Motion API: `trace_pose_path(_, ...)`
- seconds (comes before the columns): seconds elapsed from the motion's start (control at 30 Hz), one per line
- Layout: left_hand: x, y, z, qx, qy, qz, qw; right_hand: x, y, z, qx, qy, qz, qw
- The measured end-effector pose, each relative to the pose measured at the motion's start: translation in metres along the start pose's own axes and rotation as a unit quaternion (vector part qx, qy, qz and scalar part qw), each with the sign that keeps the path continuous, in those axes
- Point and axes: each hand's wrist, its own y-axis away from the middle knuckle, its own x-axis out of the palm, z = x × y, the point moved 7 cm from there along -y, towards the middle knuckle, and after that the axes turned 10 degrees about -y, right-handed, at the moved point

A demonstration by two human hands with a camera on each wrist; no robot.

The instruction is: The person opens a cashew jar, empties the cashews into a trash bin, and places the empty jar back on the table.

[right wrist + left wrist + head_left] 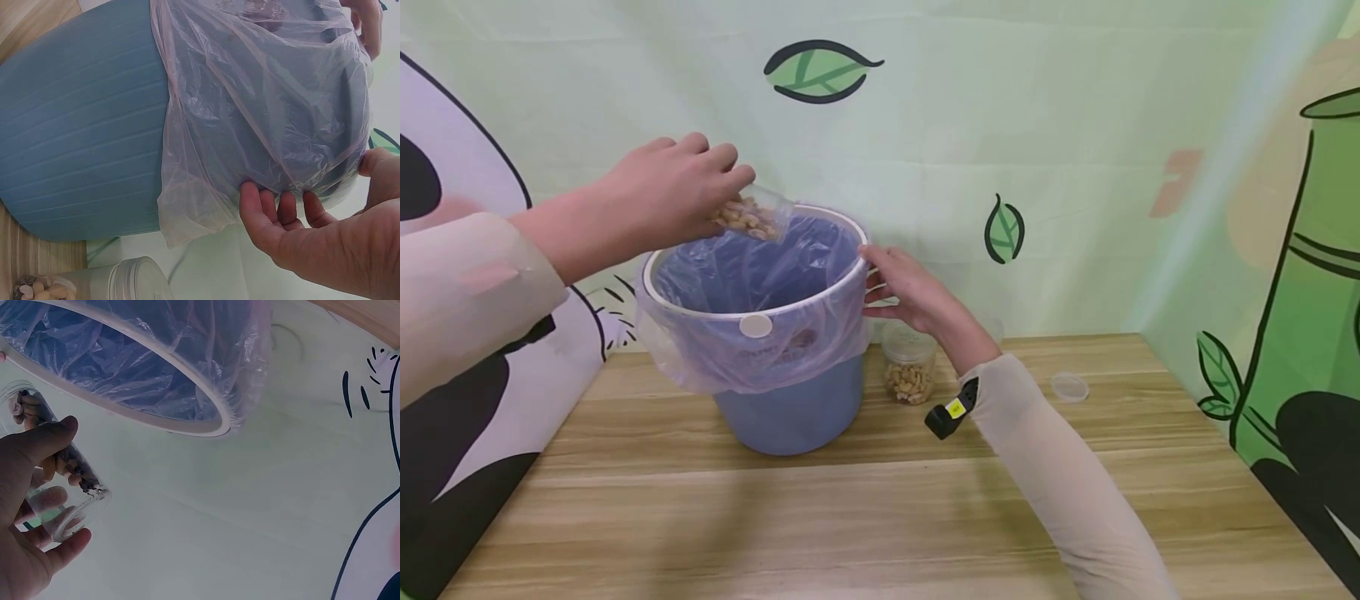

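My left hand grips a clear jar from above, tipped on its side over the near-left opening of a blue trash can. Light-brown nuts lie inside the jar, with some dark bits showing in the left wrist view. A thin translucent pinkish bag lines the can and folds down over its white rim. My right hand holds the can's right side, thumb at the rim and curled fingertips against the bag-covered wall.
Right of the can stands a lidded clear jar partly filled with nuts. Another clear container is mostly hidden behind my right wrist. A round clear lid lies on the wooden table. A printed cloth backdrop hangs close behind.
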Motion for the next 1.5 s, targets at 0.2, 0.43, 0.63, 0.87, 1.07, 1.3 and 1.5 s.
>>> trace_pose_path(0.2, -0.004, -0.014, -0.009, 0.016, -0.001, -0.009, 0.9998, -0.001, 0.000, 0.001, 0.000, -0.005, -0.004, 1.000)
trace_pose_path(0.43, -0.002, -0.022, -0.016, 0.024, -0.002, -0.005, 0.9997, 0.001, 0.002, 0.001, -0.002, -0.002, 0.001, 1.000)
trace_pose_path(0.63, 0.003, -0.012, -0.005, 0.016, -0.018, 0.011, 0.9997, 0.004, 0.001, 0.001, -0.003, -0.003, 0.004, 1.000)
trace_pose_path(0.87, 0.016, 0.011, 0.014, 0.001, -0.028, 0.039, 0.9989, 0.006, 0.001, 0.000, -0.003, -0.001, 0.000, 1.000)
trace_pose_path(1.07, 0.019, 0.021, 0.022, -0.005, -0.033, 0.044, 0.9985, 0.007, 0.000, 0.000, -0.006, 0.004, 0.001, 1.000)
trace_pose_path(1.3, 0.014, 0.015, 0.012, 0.015, -0.032, 0.027, 0.9990, 0.007, -0.001, -0.002, -0.006, 0.001, 0.002, 1.000)
trace_pose_path(1.5, 0.013, 0.011, 0.013, 0.016, -0.032, 0.014, 0.9993, 0.007, -0.002, -0.003, -0.007, -0.003, 0.002, 1.000)
